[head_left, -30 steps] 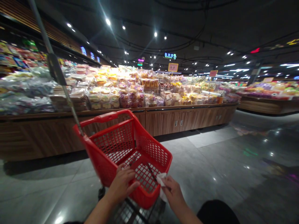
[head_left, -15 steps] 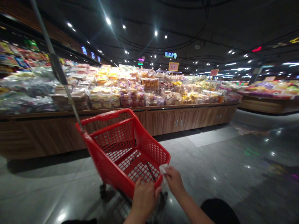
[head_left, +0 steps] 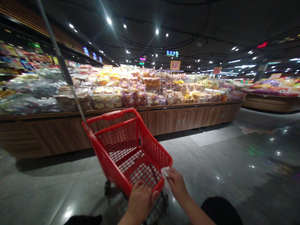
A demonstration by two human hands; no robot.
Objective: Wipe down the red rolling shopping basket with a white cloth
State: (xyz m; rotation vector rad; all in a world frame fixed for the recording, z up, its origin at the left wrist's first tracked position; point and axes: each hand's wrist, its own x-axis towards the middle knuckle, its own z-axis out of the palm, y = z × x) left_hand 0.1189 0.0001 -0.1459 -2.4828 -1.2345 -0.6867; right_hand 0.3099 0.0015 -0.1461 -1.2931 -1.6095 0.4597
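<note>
Cart (head_left: 148, 136), red, standing on grey floor (head_left: 206, 168), scene centre. Left hand (head_left: 140, 198): fingers bent over near rim (head_left: 127, 187), thumb spread apart; firmness of hold cannot be told. Right hand (head_left: 177, 182): thumb and fingers pinched together on white cloth (head_left: 165, 173), held at cart's near right corner. Grey pole (head_left: 65, 70) rising at cart's left side. Far: wooden counter (head_left: 164, 120) stacked with bagged food (head_left: 133, 90); price sign (head_left: 175, 65) above. Far right: second counter (head_left: 269, 103), also loaded.

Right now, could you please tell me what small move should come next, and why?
Perhaps slide the crumpled white sheet along the red plastic cart: the right hand pinches it beside the near edge, where the left hand also rests.
</note>
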